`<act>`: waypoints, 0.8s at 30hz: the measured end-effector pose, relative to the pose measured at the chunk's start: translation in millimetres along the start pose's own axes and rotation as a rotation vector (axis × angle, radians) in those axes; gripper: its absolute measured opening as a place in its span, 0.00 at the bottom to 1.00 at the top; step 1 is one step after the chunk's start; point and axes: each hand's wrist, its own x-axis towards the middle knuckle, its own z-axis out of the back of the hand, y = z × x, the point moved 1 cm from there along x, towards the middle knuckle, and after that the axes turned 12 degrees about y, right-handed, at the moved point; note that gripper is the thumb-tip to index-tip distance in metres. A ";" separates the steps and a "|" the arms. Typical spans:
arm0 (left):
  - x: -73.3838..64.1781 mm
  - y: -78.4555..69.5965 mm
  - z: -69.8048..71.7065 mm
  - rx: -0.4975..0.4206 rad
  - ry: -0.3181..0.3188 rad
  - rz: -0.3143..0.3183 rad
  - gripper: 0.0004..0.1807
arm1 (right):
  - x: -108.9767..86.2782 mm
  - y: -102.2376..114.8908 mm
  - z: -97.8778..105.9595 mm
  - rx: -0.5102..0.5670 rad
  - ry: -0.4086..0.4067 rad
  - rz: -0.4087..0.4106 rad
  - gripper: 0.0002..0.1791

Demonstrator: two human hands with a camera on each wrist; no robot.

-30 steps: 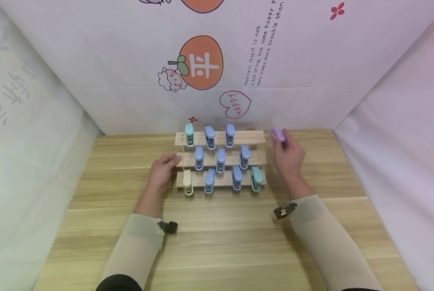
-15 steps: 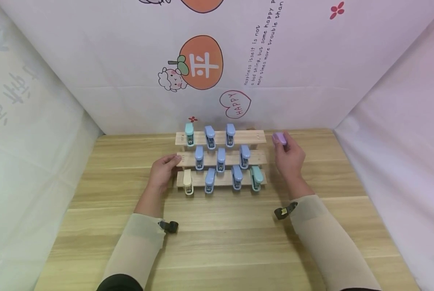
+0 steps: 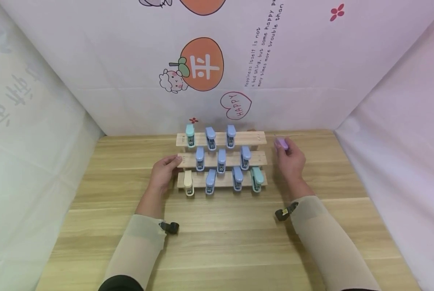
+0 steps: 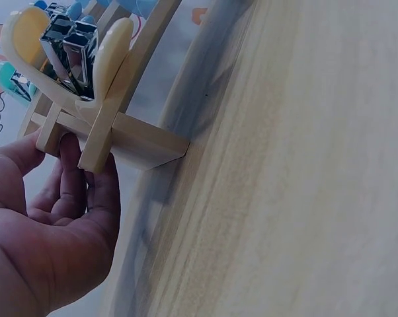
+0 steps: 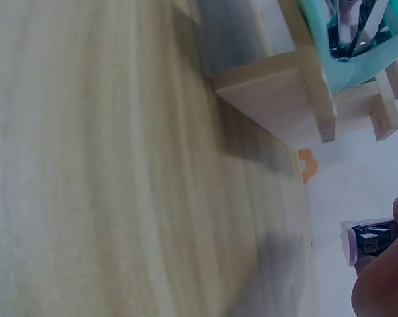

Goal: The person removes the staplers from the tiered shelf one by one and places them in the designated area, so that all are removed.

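A three-step wooden rack (image 3: 259,138) stands at the back of the table with several mini staplers on it. My left hand (image 3: 162,171) grips the left end of its middle step between thumb and fingers. Just above those fingers in the left wrist view is the cream stapler (image 4: 113,63) on the lowest step. To the right of the rack, my right hand (image 3: 291,161) pinches a purple stapler (image 3: 281,143), held apart from the rack. In the right wrist view, only one end of that stapler (image 5: 367,239) shows beyond the fingers.
Most staplers on the rack are blue, such as the middle one (image 3: 221,159). Teal ones sit at the top left (image 3: 190,135) and bottom right (image 3: 257,178). A printed white sheet (image 3: 293,81) rises right behind the wooden table (image 3: 217,242).
My right hand has brought the purple stapler slightly nearer to me, down in the head view. My left hand keeps its hold on the rack, and the staplers there have not moved.
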 end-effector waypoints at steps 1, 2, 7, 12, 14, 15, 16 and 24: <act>0.1 0.2 0.0 0.004 0.000 0.001 0.31 | 0.3 -1.0 0.3 0.009 0.007 -0.014 0.29; 0.3 0.5 0.0 0.002 -0.001 0.001 0.31 | 0.6 -1.8 0.5 0.016 0.015 -0.032 0.29; -0.2 1.1 -0.2 0.007 0.002 -0.009 0.31 | 1.3 -3.9 1.0 0.045 0.037 -0.092 0.31; -0.8 2.6 -0.6 0.007 0.007 -0.002 0.32 | 1.7 -6.1 0.5 0.029 0.067 -0.123 0.32; -0.8 3.3 -0.7 0.003 0.010 0.003 0.32 | 1.9 -7.4 0.5 0.011 0.081 -0.143 0.32; -0.6 3.6 -0.7 0.004 0.011 0.004 0.32 | 1.9 -8.0 0.5 0.008 0.084 -0.150 0.32; -0.5 3.6 -0.7 0.004 0.012 0.005 0.31 | 2.1 -8.7 0.5 0.005 0.089 -0.160 0.32; 1.5 2.9 0.7 -0.002 0.004 0.002 0.32 | 5.3 -10.2 1.1 -0.031 0.114 -0.197 0.33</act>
